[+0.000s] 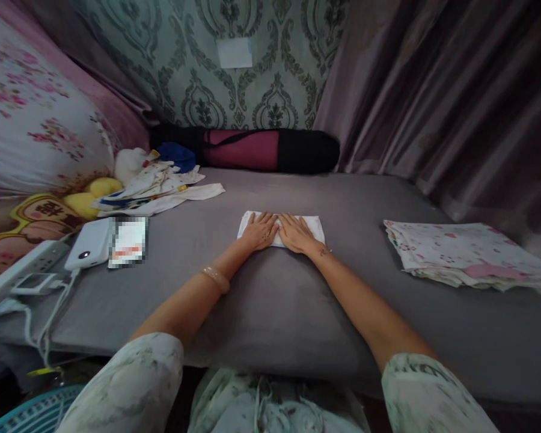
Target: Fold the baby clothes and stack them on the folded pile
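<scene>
A small folded white cloth [314,227] lies flat on the grey bed sheet [270,300] in front of me. My left hand [260,231] rests palm down on its left half, with the fingers stretched out. On the right half my right hand [296,232] presses flat too, fingers extended. The two hands nearly meet at the middle and cover much of the cloth. I cannot tell what kind of cloth piece it is.
To the right lies a folded stack of printed cloth [469,249]. At the left are a clothes pile [162,183], a white power bank [88,243] and a power strip [24,270] with cables. A long black and red bag [247,149] lies along the wall.
</scene>
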Demonstrator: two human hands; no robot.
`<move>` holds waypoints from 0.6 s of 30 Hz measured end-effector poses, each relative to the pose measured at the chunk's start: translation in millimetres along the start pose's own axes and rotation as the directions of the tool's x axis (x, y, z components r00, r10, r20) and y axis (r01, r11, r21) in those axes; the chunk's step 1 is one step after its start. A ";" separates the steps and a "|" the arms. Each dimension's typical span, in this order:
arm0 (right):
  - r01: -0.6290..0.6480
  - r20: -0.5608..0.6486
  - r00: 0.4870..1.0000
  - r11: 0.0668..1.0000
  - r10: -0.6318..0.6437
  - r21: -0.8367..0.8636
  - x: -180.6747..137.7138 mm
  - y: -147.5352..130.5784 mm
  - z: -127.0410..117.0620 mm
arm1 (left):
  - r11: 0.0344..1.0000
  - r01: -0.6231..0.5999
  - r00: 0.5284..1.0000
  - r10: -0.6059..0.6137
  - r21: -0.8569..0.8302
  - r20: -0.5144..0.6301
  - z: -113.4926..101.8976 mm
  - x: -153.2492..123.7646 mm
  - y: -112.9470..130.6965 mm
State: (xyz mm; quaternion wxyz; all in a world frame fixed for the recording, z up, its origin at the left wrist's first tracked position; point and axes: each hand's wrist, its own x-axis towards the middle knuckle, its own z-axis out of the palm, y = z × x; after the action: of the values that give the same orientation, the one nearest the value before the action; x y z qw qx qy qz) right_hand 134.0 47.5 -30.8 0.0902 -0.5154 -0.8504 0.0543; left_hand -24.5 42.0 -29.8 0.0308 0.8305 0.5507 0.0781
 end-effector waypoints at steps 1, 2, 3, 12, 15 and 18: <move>0.001 -0.011 1.000 1.000 -0.001 0.004 -0.2 0.4 0.7 | 1.000 0.004 1.000 -0.004 -0.001 -0.001 2.2 0.4 -0.9; 0.002 -0.024 1.000 1.000 -0.002 0.007 -0.4 0.8 1.3 | 1.000 0.007 1.000 -0.007 -0.002 -0.002 4.2 0.9 -1.7; 0.003 -0.037 0.999 1.000 -0.003 0.009 -0.6 1.1 1.9 | 1.000 0.007 1.000 -0.007 -0.003 -0.002 5.9 1.3 -2.3; -0.146 -0.115 0.982 0.989 0.148 0.027 -3.2 -1.8 4.8 | 0.996 0.078 0.997 -0.078 0.036 -0.015 8.0 1.0 -2.2; -0.257 -0.157 0.954 0.967 0.254 0.005 -5.3 -4.3 4.5 | 0.991 0.121 0.992 -0.118 0.050 -0.049 7.4 -0.2 -2.3; -0.306 -0.167 0.940 0.952 0.299 -0.015 -6.9 -5.5 3.8 | 0.986 0.165 0.985 -0.163 0.034 -0.047 8.3 -0.5 -4.1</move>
State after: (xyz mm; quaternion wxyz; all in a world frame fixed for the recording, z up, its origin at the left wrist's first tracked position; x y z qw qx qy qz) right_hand 131.5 38.8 -34.2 0.1394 -0.6444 -0.7519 0.0083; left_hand -27.1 43.5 -38.6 0.0090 0.7807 0.6192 0.0832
